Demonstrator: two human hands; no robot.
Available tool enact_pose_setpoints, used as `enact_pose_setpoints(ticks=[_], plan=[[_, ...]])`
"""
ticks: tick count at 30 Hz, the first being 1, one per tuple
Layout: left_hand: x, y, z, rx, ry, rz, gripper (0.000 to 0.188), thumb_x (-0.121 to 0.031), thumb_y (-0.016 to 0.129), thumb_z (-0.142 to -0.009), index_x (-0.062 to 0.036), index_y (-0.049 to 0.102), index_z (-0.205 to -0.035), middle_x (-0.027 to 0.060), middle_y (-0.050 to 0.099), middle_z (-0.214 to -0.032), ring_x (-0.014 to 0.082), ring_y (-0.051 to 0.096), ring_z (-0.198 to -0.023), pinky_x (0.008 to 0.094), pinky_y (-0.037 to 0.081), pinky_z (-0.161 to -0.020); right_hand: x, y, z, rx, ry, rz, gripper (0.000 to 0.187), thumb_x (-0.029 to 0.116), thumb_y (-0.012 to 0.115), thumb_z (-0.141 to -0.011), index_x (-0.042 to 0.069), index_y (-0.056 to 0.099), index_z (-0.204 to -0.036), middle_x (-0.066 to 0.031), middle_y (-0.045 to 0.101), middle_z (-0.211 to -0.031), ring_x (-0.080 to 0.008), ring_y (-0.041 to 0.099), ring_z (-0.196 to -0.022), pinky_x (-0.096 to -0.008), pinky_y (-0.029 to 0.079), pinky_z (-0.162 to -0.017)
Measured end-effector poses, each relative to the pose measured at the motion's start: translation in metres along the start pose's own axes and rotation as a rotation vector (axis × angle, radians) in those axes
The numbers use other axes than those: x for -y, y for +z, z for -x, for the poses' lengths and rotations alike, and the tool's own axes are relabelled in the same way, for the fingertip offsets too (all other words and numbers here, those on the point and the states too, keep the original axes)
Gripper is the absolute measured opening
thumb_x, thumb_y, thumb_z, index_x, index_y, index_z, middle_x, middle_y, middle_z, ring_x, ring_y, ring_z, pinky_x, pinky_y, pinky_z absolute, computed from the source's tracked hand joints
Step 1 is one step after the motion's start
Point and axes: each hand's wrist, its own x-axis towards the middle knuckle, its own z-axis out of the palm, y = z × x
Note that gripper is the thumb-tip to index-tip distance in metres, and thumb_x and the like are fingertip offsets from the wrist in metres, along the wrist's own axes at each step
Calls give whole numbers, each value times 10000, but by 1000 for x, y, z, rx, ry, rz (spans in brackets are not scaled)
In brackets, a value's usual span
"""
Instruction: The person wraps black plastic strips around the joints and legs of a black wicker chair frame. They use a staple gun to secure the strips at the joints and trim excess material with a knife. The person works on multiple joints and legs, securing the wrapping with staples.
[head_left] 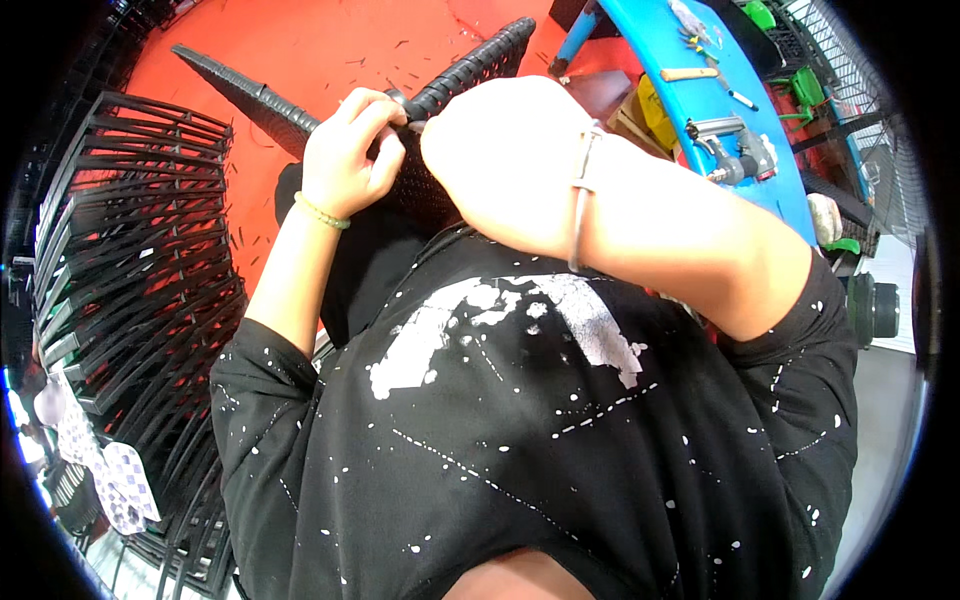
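black woven frame (475,68) is sitting before torso, above red floor (345,35) | left hand (350,148) is resting curled at its joint, can't tell if gripping | right hand (505,150) is showing overexposed, grip unclear | probably being light, stiff, slickish; ridged bar is likely offering best hold

Blue table (790,205): grey power tool (738,156), wooden-handled tool (690,73), probably pliers (699,42) | red floor (330,30): scattered dark scraps (401,44)
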Motion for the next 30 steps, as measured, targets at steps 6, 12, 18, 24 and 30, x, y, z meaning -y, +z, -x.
enact_pose_setpoints(ticks=[6, 12, 18, 24, 30], plan=[[24, 7, 10, -92, 14, -485, 302, -332, 754, -828, -51, 648, -856, 113, 672, -875, 299, 641, -939, 435, 461, -971, -11, 20, -22, -36, 59, 147, 164, 139, 595, -879, 37, 723, -865, -155, 725, -840, -311, 727, -813, -402, 578, -694], [43, 9, 13, 4, 12, -399, 372, -400, 754, -841, -49, 632, -824, 119, 636, -797, 336, 613, -869, 456, 461, -918, -1, 4, -41, 120, 69, 204, 162, 110, 591, -872, 25, 723, -913, -172, 717, -830, -315, 730, -830, -407, 586, -723], [56, 8, 19, 18, 55, -424, 381, -425, 727, -877, -59, 629, -832, 119, 633, -800, 336, 612, -870, 453, 463, -894, -6, 9, -62, 169, 57, 244, 157, 131, 621, -853, 49, 752, -880, -178, 726, -827, -340, 735, -841, -436, 588, -745], [63, 16, 16, 21, 83, -438, 387, -442, 709, -895, -66, 631, -848, 116, 632, -817, 323, 609, -877, 446, 463, -891, -9, -4, -80, 280, 128, 214, 212, 150, 614, -843, 41, 787, -898, -190, 748, -869, -335, 747, -825, -444, 592, -736], [62, 15, 15, 80, 36, -435, 385, -440, 707, -896, -66, 634, -847, 119, 636, -830, 322, 612, -899, 442, 458, -910, -10, 2, -85, 339, 62, 281, 209, 155, 638, -830, 37, 788, -915, -199, 747, -897, -349, 745, -847, -441, 592, -757]])
